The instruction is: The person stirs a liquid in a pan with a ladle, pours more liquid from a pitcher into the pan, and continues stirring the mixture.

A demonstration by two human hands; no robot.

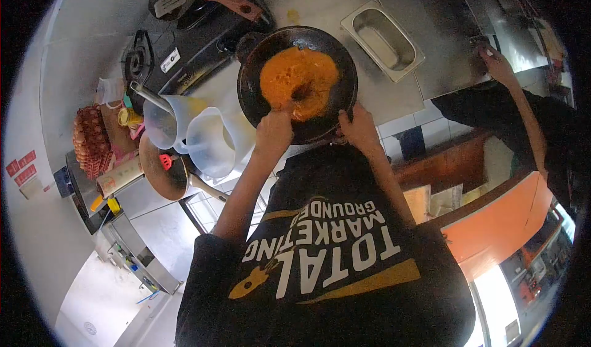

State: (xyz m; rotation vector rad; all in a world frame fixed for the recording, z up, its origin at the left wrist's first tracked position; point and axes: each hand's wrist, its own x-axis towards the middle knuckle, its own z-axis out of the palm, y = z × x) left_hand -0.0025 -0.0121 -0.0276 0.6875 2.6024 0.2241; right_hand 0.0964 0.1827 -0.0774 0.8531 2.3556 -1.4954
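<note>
A dark wok (246, 95) holds orange sauce (314, 70) with a small dark patch or shape near its middle. My left hand (274, 130) is closed over the wok's near left edge, its fingertips at the sauce; what it holds is hidden or too small to name. At the near right side of the wok, my right hand (361, 128) is closed on the rim or a handle there. Close to my left forearm stand two translucent plastic jugs (210, 141).
A black stove (203, 58) with pans and a spatula lies at the upper left. Beyond the wok is a steel tray (385, 42). Egg trays (92, 141) and a brown pan (157, 171) sit left. Another person's hand (497, 66) reaches in at right.
</note>
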